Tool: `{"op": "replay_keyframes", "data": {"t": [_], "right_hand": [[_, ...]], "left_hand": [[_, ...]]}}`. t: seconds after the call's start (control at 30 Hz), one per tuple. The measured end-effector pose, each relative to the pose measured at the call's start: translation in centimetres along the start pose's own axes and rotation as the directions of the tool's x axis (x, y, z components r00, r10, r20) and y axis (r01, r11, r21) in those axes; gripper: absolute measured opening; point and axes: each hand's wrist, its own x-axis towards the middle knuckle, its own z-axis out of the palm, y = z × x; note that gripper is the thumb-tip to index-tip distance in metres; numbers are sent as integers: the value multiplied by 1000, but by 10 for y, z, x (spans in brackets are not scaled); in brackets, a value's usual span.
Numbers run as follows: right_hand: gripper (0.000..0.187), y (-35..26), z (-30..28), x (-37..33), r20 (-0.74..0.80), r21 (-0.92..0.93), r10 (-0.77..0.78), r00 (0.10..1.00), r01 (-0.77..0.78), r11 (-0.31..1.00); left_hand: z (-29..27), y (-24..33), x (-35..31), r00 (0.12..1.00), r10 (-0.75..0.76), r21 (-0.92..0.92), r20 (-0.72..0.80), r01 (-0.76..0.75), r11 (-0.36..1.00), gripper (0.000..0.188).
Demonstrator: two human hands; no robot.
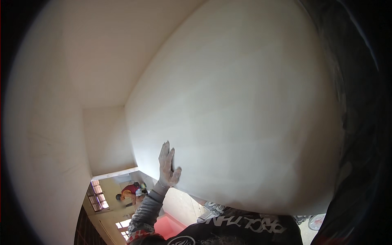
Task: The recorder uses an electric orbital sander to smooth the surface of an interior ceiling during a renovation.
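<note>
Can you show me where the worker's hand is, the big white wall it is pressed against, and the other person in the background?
left hand [167, 165]: head view, back of the hand.
white wall [245, 106]: head view, its bare middle.
other person [130, 192]: head view, the red top.

One hand [168, 165], one white wall [245, 102], one distant person [130, 192].

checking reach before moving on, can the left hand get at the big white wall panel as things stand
Probably yes: the left hand already lies flat with spread fingers on the white wall panel, nothing between them. The right hand is out of view.
</note>
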Motion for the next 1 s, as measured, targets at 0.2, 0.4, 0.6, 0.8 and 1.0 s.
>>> {"op": "replay_keyframes", "data": {"t": [0.2, 0.4, 0.6, 0.8, 1.0], "right_hand": [[22, 1, 19, -3, 3, 79, 39, 999, -39, 996], [23, 4, 44, -9, 11, 304, 171, 985, -166, 938], [13, 29, 62, -33, 149, 227, 131, 980, -163, 960], [7, 21, 113, -66, -40, 331, 321, 946, -291, 898], [8, -6, 120, -79, -49, 463, 435, 899, -365, 808]], "left_hand": [[0, -10, -2, 1000, -9, 27, 15, 9, 1000, 69], [0, -4, 1, 999, -34, -17, -12, 34, 999, 70], [-3, -6, 3, 1000, -16, -4, 4, 16, 1000, 72], [-5, -9, 6, 999, -46, -11, 19, 46, 999, 70], [-3, -13, 5, 999, -46, -17, 14, 46, 999, 70]]}}
